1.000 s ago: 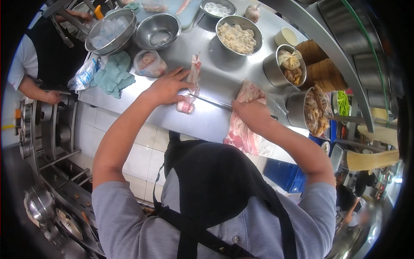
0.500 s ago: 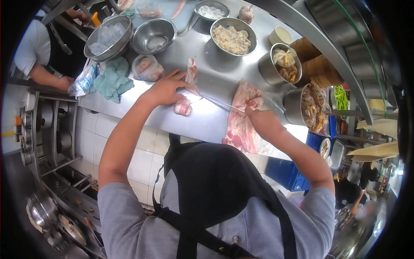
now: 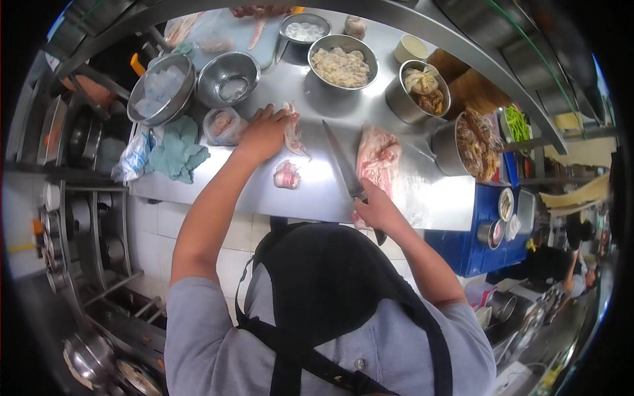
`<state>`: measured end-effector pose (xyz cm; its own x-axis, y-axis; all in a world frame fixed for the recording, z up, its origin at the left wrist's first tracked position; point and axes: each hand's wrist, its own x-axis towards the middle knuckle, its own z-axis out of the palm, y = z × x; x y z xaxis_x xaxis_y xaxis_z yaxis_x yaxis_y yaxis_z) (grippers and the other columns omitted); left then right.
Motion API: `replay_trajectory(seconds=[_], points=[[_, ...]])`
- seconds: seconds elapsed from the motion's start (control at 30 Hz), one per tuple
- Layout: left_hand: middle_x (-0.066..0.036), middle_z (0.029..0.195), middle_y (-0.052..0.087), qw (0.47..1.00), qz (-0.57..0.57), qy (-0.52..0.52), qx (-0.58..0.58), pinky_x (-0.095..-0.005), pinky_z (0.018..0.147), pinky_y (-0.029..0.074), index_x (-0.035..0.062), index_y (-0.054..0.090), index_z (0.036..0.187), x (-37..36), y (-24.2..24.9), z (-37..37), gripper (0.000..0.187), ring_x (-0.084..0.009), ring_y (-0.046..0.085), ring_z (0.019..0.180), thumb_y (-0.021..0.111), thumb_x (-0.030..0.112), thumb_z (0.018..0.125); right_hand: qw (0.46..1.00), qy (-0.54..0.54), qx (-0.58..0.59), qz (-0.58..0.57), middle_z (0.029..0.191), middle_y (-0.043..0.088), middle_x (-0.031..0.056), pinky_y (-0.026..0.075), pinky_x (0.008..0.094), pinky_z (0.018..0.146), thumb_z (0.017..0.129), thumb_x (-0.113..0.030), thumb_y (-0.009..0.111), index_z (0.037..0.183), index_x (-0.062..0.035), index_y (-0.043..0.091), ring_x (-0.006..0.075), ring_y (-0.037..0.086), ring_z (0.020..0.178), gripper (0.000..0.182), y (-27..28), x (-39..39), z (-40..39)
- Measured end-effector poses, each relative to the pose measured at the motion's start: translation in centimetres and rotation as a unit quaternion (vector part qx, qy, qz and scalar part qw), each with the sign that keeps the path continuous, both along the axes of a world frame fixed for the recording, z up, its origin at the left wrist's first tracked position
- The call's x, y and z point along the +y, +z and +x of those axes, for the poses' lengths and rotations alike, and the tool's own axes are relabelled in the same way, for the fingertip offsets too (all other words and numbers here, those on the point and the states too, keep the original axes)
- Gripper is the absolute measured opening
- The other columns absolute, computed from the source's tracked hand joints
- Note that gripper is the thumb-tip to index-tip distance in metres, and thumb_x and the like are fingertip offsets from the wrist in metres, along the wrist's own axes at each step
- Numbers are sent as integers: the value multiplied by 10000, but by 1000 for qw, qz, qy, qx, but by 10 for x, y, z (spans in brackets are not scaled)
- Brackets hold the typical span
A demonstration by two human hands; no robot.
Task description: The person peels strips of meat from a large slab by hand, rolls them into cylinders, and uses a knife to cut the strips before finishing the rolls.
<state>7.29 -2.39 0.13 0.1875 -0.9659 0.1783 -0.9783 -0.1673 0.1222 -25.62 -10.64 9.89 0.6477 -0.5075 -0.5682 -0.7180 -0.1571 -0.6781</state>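
Note:
My right hand (image 3: 378, 208) is closed around the handle of a large knife (image 3: 344, 162), whose blade points away over the steel table, tip at the far end. Beside the blade and partly behind that hand lies a big slab of raw pork (image 3: 378, 155). My left hand (image 3: 263, 134) has its fingers closed on the left edge of a narrow strip of raw meat (image 3: 292, 134); the fingertips are partly hidden. Closer to me, a small chunk of meat (image 3: 286, 175) rests apart from both hands. Left of my left hand sits a plastic bag of meat (image 3: 223, 127).
Steel bowls (image 3: 229, 79) stand at the back left, with a bowl of pale chopped food (image 3: 340, 63) at the back. Steel pots (image 3: 417, 92) line the right. A green cloth (image 3: 177, 150) lies at left. An overhead shelf rail (image 3: 489, 63) crosses above.
The knife has swung from pointing left at the meat to pointing away, and my right hand came nearer me. My left hand shifted up the strip; the small chunk now lies apart from it.

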Motion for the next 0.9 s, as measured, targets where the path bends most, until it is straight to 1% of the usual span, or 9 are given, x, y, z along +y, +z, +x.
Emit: replay_trajectory(seconds=[0.13, 0.27, 0.33, 0.4, 0.47, 0.53, 0.6, 0.73, 0.9], points=[[-100, 1459, 589, 995, 77, -26, 62, -494, 1172, 377, 118, 655, 1317, -34, 3, 30, 382, -397, 473, 1399, 503, 145, 967, 999, -40, 29, -19, 902, 681, 265, 532, 460, 826, 906, -111, 566, 1253, 18, 515, 384, 703, 855, 373, -8, 20, 6], [-106, 1393, 625, 995, 39, -28, 84, -487, 1152, 399, 91, 664, 1266, -45, 2, 40, 334, -400, 527, 1330, 544, 153, 960, 996, -54, 0, -71, 928, 669, 285, 531, 472, 799, 903, -115, 570, 1213, 2, 507, 421, 688, 843, 338, -41, 37, 11], [-117, 1315, 650, 960, -54, -58, 267, -498, 1114, 428, 83, 674, 1198, -13, 40, 20, 278, -398, 555, 1283, 601, 157, 940, 980, -55, -23, -190, 972, 659, 300, 530, 506, 779, 896, -105, 570, 1222, 7, 497, 463, 675, 860, 353, -49, 47, 22], [-138, 1254, 655, 958, -16, -89, 270, -495, 1040, 465, 82, 674, 1134, 35, 52, -7, 248, -377, 587, 1208, 650, 147, 897, 973, -66, -32, -217, 991, 661, 294, 529, 521, 772, 901, -87, 553, 1235, 8, 496, 465, 679, 873, 352, -52, 52, 36], [-152, 1218, 655, 964, -7, -190, 185, -477, 976, 475, 64, 666, 1118, 77, 48, -26, 273, -350, 602, 1116, 674, 140, 856, 966, -76, -40, -245, 1010, 663, 288, 528, 536, 764, 906, -69, 535, 1248, 8, 496, 466, 682, 885, 353, -59, 52, 52], [-144, 1203, 656, 968, -36, -211, 130, -461, 959, 473, 55, 660, 1104, 94, 41, -44, 280, -334, 599, 1087, 681, 140, 838, 936, -82, -44, -339, 982, 665, 279, 521, 565, 811, 922, -77, 523, 1240, -22, 536, 480, 669, 896, 323, -70, 54, 64], [-124, 1157, 657, 973, -82, -210, 44, -445, 952, 463, 41, 646, 1102, 94, 24, -54, 307, -315, 590, 1068, 687, 136, 813, 931, -71, -46, -355, 959, 667, 264, 520, 562, 805, 915, -63, 524, 1245, -19, 539, 465, 673, 882, 333, -68, 54, 74], [-138, 1117, 656, 979, -96, -164, 70, -449, 957, 458, 47, 674, 1067, 85, 16, -60, 282, -323, 589, 1070, 687, 152, 805, 898, 29, -9, -439, 928, 685, 211, 502, 523, 794, 886, -36, 534, 1240, -14, 565, 404, 685, 831, 356, -72, 51, 78], [-172, 1076, 654, 961, 85, -113, 237, -485, 995, 446, 26, 726, 1009, 56, 21, -34, 251, -360, 582, 1053, 667, 216, 855, 874, 16, -32, -485, 922, 695, 165, 476, 476, 836, 867, -71, 579, 1221, -26, 600, 348, 684, 855, 358, -64, 53, 77]])
